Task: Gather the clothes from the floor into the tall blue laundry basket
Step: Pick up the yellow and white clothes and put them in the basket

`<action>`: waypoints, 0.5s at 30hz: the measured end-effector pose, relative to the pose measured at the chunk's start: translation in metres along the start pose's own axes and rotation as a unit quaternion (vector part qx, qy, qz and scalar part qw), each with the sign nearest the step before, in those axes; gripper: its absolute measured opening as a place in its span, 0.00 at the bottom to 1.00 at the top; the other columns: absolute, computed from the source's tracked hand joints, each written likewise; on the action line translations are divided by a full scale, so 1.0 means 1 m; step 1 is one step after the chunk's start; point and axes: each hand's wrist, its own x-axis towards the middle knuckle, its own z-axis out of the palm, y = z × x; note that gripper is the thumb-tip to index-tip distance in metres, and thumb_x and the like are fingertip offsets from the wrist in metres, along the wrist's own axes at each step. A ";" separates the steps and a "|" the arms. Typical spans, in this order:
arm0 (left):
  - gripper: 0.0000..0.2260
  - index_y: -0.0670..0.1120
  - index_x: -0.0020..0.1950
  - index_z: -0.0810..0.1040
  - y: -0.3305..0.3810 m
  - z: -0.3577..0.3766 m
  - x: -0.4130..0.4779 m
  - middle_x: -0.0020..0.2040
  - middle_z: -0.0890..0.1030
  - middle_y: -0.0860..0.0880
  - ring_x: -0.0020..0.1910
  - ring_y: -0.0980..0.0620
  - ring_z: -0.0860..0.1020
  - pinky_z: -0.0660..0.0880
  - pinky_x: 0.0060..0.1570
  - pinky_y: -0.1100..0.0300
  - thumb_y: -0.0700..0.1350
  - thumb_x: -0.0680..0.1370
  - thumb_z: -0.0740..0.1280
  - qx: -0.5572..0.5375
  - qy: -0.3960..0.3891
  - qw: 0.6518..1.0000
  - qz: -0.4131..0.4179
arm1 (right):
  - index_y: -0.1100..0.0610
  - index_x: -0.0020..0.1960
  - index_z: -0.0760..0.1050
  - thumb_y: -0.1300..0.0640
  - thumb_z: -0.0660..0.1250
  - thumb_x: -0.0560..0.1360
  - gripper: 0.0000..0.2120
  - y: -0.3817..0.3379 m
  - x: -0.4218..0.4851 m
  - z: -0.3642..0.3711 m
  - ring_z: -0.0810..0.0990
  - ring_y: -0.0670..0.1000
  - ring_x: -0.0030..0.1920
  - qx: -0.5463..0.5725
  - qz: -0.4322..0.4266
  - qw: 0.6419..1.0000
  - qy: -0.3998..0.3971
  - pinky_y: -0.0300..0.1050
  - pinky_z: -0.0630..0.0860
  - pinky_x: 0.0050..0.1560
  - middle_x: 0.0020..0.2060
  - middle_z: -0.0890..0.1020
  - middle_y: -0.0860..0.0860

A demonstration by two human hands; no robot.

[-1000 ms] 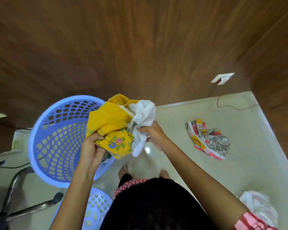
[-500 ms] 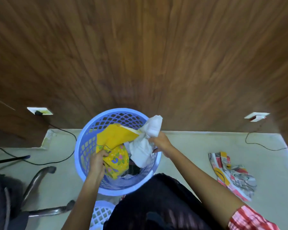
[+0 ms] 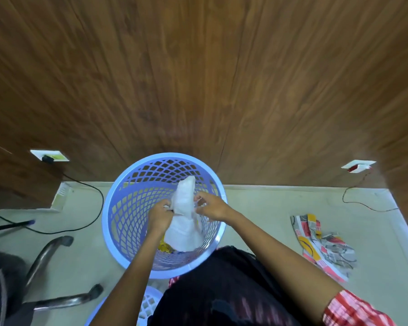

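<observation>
The left hand [image 3: 160,218] gripped the white cloth [image 3: 183,222] at its left edge and the right hand [image 3: 212,207] pinched its right edge, holding it upright within the mouth of the basket [image 3: 165,156]. A yellow garment [image 3: 163,247] lay beneath it, deep in the basket. 1 patterned cloth [image 3: 320,243] lay on the floor [image 3: 257,203] well right of the basket, and a chair leg [image 3: 45,255] stood to its left.

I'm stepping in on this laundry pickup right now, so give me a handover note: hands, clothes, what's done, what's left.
Left hand: grips the white cloth over the tall blue laundry basket.
Right hand: pinches the same cloth on its other side.
Done: the yellow cloth lies inside the basket, under the white one.
Left: drop the white cloth in, then fetch the patterned cloth from the floor to the right.
</observation>
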 end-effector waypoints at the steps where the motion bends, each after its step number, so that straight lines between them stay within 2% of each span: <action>1: 0.04 0.45 0.46 0.76 -0.006 0.000 0.003 0.49 0.81 0.37 0.49 0.37 0.79 0.70 0.40 0.54 0.38 0.74 0.64 -0.007 0.015 1.000 -0.020 | 0.58 0.61 0.71 0.61 0.63 0.75 0.15 0.009 -0.002 -0.005 0.74 0.53 0.48 0.000 0.002 1.000 0.012 0.37 0.70 0.36 0.51 0.73 0.52; 4: 0.12 0.44 0.57 0.76 -0.012 0.003 0.005 0.56 0.78 0.38 0.54 0.37 0.77 0.74 0.48 0.49 0.38 0.75 0.63 -0.014 0.019 0.998 -0.060 | 0.55 0.53 0.73 0.62 0.63 0.74 0.09 0.040 -0.017 -0.021 0.73 0.51 0.45 0.034 0.030 0.998 0.051 0.34 0.67 0.34 0.48 0.74 0.51; 6: 0.17 0.43 0.60 0.74 -0.005 0.013 0.000 0.53 0.77 0.40 0.52 0.38 0.78 0.74 0.47 0.50 0.37 0.72 0.64 -0.013 0.032 0.997 -0.068 | 0.53 0.49 0.71 0.62 0.63 0.73 0.07 0.059 -0.029 -0.031 0.74 0.52 0.43 0.059 0.057 0.995 0.065 0.37 0.68 0.32 0.46 0.75 0.52; 9: 0.19 0.46 0.50 0.77 0.015 0.051 -0.010 0.46 0.78 0.41 0.42 0.43 0.77 0.74 0.44 0.52 0.42 0.61 0.59 -0.057 0.000 0.997 -0.044 | 0.54 0.49 0.71 0.61 0.62 0.74 0.05 0.095 -0.055 -0.047 0.75 0.53 0.41 0.102 0.085 0.988 0.083 0.38 0.68 0.31 0.46 0.76 0.53; 12: 0.13 0.49 0.42 0.77 0.039 0.108 -0.020 0.41 0.79 0.44 0.43 0.43 0.79 0.76 0.46 0.50 0.43 0.61 0.59 -0.049 -0.071 0.996 -0.013 | 0.55 0.50 0.71 0.61 0.62 0.74 0.05 0.138 -0.089 -0.067 0.77 0.53 0.42 0.152 0.099 0.977 0.114 0.41 0.71 0.37 0.45 0.75 0.53; 15: 0.10 0.50 0.40 0.77 0.093 0.162 -0.055 0.36 0.76 0.47 0.35 0.50 0.74 0.71 0.37 0.60 0.43 0.62 0.60 -0.064 -0.155 0.986 0.011 | 0.56 0.51 0.72 0.62 0.61 0.75 0.06 0.187 -0.124 -0.088 0.78 0.53 0.43 0.206 0.120 0.960 0.150 0.45 0.72 0.43 0.41 0.75 0.52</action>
